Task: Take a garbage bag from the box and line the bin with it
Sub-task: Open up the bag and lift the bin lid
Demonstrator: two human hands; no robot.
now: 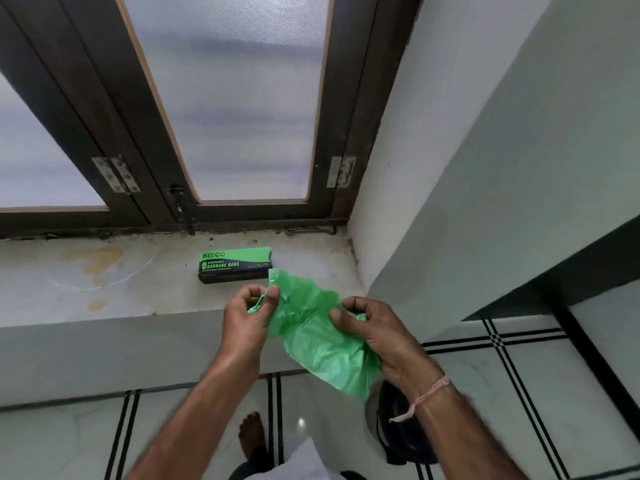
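A crumpled green garbage bag [318, 344] hangs between my two hands, in front of the window sill. My left hand [247, 318] pinches its upper left edge between thumb and fingers. My right hand [370, 329] grips the bag's right side, fingers curled into the plastic. The green and black garbage bag box [235, 265] lies flat on the sill, just behind the bag. The bin [388, 427], dark inside with a pale rim, stands on the floor below my right wrist and is mostly hidden by my forearm.
The stained stone sill [104, 278] runs under a dark-framed frosted window [235, 109]. A white wall [485, 168] closes the right side. My bare foot [251, 434] rests on the white tiled floor [502, 375] with black lines.
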